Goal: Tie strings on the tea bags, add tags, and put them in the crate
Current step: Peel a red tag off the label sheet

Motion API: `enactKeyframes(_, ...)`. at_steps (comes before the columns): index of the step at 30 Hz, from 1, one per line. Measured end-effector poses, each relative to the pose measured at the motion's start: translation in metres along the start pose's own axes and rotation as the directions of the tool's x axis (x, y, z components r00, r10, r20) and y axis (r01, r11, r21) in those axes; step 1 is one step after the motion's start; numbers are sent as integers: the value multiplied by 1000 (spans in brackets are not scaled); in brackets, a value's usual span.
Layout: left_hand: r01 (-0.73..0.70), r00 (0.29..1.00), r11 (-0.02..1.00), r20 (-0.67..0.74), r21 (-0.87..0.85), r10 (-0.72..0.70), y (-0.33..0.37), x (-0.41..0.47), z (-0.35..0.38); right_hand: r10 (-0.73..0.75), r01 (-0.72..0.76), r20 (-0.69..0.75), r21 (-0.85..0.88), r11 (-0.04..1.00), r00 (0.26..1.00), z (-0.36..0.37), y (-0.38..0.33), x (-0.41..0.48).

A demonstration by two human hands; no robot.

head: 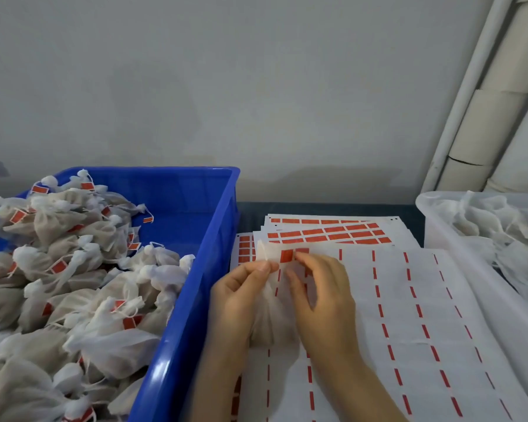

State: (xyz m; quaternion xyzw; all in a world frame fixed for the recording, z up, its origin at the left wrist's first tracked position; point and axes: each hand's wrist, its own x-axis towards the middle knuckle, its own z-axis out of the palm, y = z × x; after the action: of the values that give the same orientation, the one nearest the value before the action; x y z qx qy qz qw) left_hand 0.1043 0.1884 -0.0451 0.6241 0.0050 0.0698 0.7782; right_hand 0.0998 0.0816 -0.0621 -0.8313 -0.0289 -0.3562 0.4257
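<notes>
A white mesh tea bag [272,318] hangs between my two hands over the sticker sheets. My left hand [241,293] pinches its gathered neck near the top. My right hand [320,296] pinches a red tag [287,256] at the bag's top, fingers curled round it. The string is too fine to make out. The blue crate [195,287] at the left holds several tied tea bags with red tags [73,269].
White backing sheets [409,315] with red strips cover the table under my hands. Sheets of red tag stickers [326,234] lie behind them. A translucent white bin [448,239] of untied white bags stands at the right. Cardboard tubes [485,123] lean in the far right corner.
</notes>
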Motion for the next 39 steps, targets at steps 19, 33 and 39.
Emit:
enactKeyframes(19, 0, 998, 1000, 68, 30, -2, -5, -3, 3, 129, -150, 84, 332, 931, 988, -6, -4, 3)
enactKeyframes(33, 35, 997, 999, 75, 19, -37, -8, -4, 3, 171, -257, 219, 465, 847, 961, -12, 6, 5)
enactKeyframes(39, 43, 994, 999, 101, -21, -41, -8, -3, 3, 194, -289, 239, 479, 829, 951, -12, 7, 7)
